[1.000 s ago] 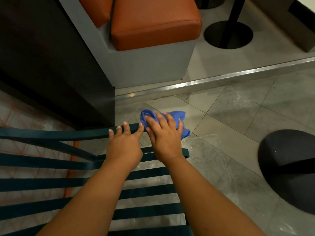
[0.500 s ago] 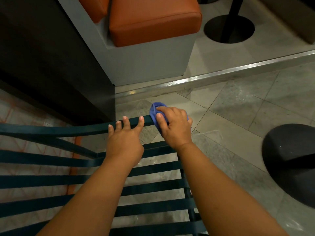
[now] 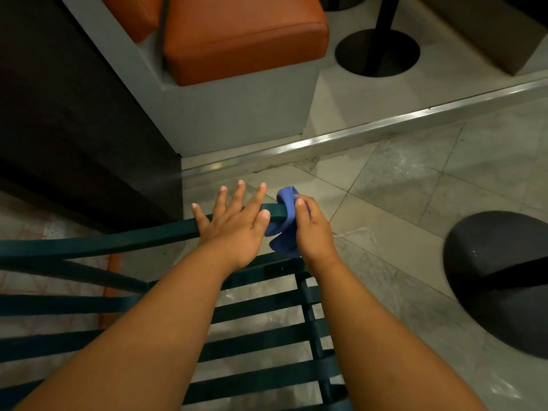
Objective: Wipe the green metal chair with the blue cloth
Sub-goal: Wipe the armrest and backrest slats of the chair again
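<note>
Here my right hand [image 3: 312, 229] grips the bunched blue cloth [image 3: 284, 223] round the green chair [image 3: 124, 238] rail's end (partly hidden); left hand [image 3: 234, 226] rests flat, fingers spread.

Blue cloth [image 3: 284, 229] is gripped by right hand [image 3: 314, 232] and wrapped around end of top rail of green metal chair [image 3: 118, 241]. Left hand [image 3: 234, 229] is laid flat on rail, fingers spread. Orange cushion [image 3: 243, 34] is seen beyond.
</note>
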`<state>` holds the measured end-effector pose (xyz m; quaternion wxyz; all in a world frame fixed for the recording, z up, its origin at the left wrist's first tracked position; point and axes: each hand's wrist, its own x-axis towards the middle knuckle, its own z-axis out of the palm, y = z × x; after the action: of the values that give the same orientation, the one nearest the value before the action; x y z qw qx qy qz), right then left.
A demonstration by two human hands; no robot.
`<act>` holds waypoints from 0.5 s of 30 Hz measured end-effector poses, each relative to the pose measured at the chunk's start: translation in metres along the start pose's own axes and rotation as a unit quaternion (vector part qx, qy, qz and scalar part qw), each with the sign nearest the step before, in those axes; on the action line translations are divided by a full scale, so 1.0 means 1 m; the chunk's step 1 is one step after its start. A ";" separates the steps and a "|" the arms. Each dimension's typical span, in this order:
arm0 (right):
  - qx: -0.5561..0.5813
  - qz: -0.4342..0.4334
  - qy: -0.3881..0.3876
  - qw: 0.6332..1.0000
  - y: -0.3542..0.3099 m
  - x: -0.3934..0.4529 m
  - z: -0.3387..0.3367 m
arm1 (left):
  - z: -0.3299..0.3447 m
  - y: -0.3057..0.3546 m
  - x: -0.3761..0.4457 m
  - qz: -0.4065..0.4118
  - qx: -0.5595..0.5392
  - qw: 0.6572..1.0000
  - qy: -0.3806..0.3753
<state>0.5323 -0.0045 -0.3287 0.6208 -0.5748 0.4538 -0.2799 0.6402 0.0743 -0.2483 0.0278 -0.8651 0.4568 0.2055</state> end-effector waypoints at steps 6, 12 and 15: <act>-0.106 -0.128 -0.083 0.983 -0.009 0.017 0.006 | 0.005 0.003 0.008 -0.018 0.012 1.000 0.014; -0.067 0.157 -0.225 0.959 -0.007 0.054 -0.025 | 0.007 0.001 0.010 -0.016 0.009 1.000 0.020; -0.129 0.222 -0.297 0.920 -0.022 0.071 -0.023 | 0.008 0.000 0.010 -0.014 0.005 1.000 0.016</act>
<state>0.5459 -0.0809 -0.3232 0.6934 -0.5914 0.3967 0.1095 0.6429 0.0681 -0.2596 0.0278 -0.8745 0.4458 0.1889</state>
